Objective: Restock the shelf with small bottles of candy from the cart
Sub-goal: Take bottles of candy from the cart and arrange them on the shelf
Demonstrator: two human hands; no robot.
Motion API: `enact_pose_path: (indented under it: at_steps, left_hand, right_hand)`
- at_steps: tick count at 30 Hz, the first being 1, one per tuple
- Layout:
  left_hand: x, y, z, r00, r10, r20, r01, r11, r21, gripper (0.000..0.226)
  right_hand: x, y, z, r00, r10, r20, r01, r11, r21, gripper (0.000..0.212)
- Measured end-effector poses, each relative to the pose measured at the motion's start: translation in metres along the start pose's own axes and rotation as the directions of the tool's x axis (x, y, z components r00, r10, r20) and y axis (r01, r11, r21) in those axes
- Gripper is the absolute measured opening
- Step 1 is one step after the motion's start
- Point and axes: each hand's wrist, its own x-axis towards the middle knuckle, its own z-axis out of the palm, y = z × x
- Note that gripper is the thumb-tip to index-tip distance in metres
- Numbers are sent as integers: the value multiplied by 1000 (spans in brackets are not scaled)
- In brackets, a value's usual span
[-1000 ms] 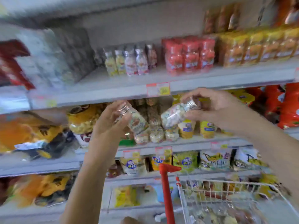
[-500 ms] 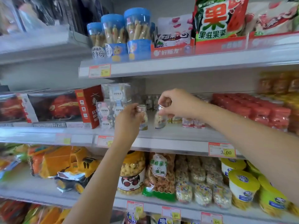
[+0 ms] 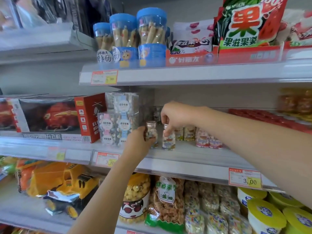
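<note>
Clear plastic small bottle w/ silver screw cap, full of pale candy, sits in the left hand, fingers curled round its body. Its base is at the white middle shelf; can't tell if it touches. Just right of that grip, the right hand pinches from above the cap of a 2nd matching bottle, upright on the shelf. Behind & right of it stands a row of similar bottles. Left of the left hand are stacked clear candy boxes w/ round white labels.
</note>
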Motion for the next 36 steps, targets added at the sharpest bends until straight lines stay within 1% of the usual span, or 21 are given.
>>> enact_pose_path:
  at_steps: [2,4,6,8,9,11,13,15,19,22,24,25,27,31,33,36]
  left_hand:
    - [3,0,2,1000,-11,18,11,999,36,39]
    - [6,2,3,999,-20,31,18,997,70,33]
    - [9,5,3,999,-38,38,35,995,94,28]
    - [12,6,5,998,-33,50,27,993,113,28]
    - [13,7,5,998,-27,60,20,993,120,29]
    - [16,8,5,997,-29,73,21,993,118,31]
    - [18,7,6,997,-39,71,30,993,115,33]
    - [20,6,7,998,-43,42,37,992,120,31]
    - [20,5,15,997,-58,-45,64,986,153,28]
    - [18,10,20,988,-18,-156,45,984,171,30]
    - [19,12,24,983,35,-180,-3,985,175,34]
    - [22,12,27,987,65,-148,-37,983,182,38]
    - [33,8,34,994,105,-30,-97,975,202,45]
    - [59,7,38,963,180,202,-221,954,201,43]
    - [70,6,40,944,178,278,-238,951,197,46]
    - [88,4,47,926,122,359,-236,926,296,42]
  right_hand:
    - [7,0,0,1000,-25,-11,25,1000,-3,44]
    - [16,1,2,998,-46,-31,46,999,9,44]
    - [22,3,2,997,-69,-32,69,997,20,54]
    - [27,5,1,993,-117,-2,117,993,4,66]
    - [28,6,1,990,-142,21,142,990,-2,68]
    - [34,9,3,979,-193,66,194,981,-6,62]
    - [38,11,8,973,-217,77,217,976,10,55]
    - [41,13,11,974,-220,57,218,975,41,53]
    - [48,16,13,977,-209,39,205,976,76,56]
    - [63,20,15,988,-148,31,147,989,35,56]
    - [77,23,17,993,-113,25,113,994,-10,56]
    - [84,25,18,995,-98,26,99,994,-36,57]
    - [97,28,19,998,-64,28,66,995,-75,58]
    - [121,42,24,1000,14,17,-12,992,-125,55]
    - [128,48,25,999,38,11,-36,989,-145,54]
    - [136,55,26,999,38,-7,-39,987,-157,53]
